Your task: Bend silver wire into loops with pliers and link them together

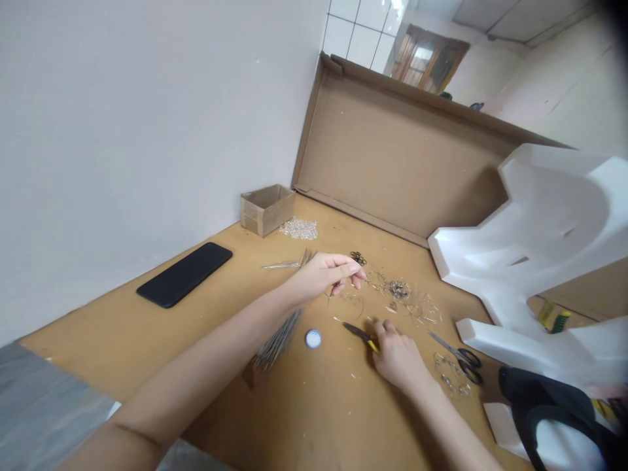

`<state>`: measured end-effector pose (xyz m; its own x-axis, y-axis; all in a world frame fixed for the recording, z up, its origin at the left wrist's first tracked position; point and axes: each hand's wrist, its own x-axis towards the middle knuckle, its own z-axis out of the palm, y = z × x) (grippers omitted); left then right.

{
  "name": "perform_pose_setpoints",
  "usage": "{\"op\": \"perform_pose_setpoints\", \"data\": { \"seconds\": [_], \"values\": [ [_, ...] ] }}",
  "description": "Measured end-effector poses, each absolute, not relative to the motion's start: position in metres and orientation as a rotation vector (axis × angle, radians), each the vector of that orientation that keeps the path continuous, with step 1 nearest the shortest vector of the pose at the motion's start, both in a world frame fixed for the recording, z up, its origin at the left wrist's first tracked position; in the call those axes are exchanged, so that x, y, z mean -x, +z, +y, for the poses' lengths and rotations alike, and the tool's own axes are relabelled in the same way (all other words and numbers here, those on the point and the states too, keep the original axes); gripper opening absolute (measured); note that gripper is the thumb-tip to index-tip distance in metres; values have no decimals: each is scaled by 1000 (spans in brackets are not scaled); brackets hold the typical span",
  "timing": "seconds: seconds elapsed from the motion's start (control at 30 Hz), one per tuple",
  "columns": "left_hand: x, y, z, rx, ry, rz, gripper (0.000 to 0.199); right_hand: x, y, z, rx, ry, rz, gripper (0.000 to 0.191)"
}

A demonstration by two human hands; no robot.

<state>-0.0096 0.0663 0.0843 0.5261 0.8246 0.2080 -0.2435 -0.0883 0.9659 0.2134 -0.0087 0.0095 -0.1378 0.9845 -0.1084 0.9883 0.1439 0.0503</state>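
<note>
Although both hands reach in over the surface, I see their fingers in quite different states. On my right hand they are curled around the yellow handle of a dark-tipped tool, whose long axis runs out from the grip toward the surface's left edge, along the wall, angled slightly toward the far edge. My left hand sits farther from the near edge, its thumb and first finger narrowed to a pinch; I cannot tell whether a fine wire is caught there. The relation I watch is with the thin wire loop, which appears just on the near side of those left fingertips, between them and the tool's tip. To me the left hand looks nearer to it than the right fingers do, though the tool's tip comes close as well. More wire pieces lie toward the surface's right edge, with the scissors beyond my right hand on that side. The blue-rimmed white disc is left of the tool, and the bundle of thin rods shows beside my left forearm.
</note>
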Motion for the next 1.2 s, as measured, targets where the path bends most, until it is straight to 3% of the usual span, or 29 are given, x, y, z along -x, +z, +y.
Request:
{"op": "perform_pose_setpoints", "data": {
  "seconds": [0.13,0.27,0.5,0.77,1.2],
  "values": [
    [11,86,66,-1389,973,549,23,-220,38,-1,-2124,-592,2409,24],
    [15,86,69,-1389,939,520,24,-216,80,0,-1973,-1081,2694,27],
    [21,87,74,-1505,900,611,25,-209,100,-5,-1911,-823,2725,29],
    [18,96,60,-1788,848,835,27,-210,99,-3,-1850,-759,2662,30],
    [19,93,65,-1719,847,798,24,-203,96,-2,-1776,-771,2671,31]
  ]
}}
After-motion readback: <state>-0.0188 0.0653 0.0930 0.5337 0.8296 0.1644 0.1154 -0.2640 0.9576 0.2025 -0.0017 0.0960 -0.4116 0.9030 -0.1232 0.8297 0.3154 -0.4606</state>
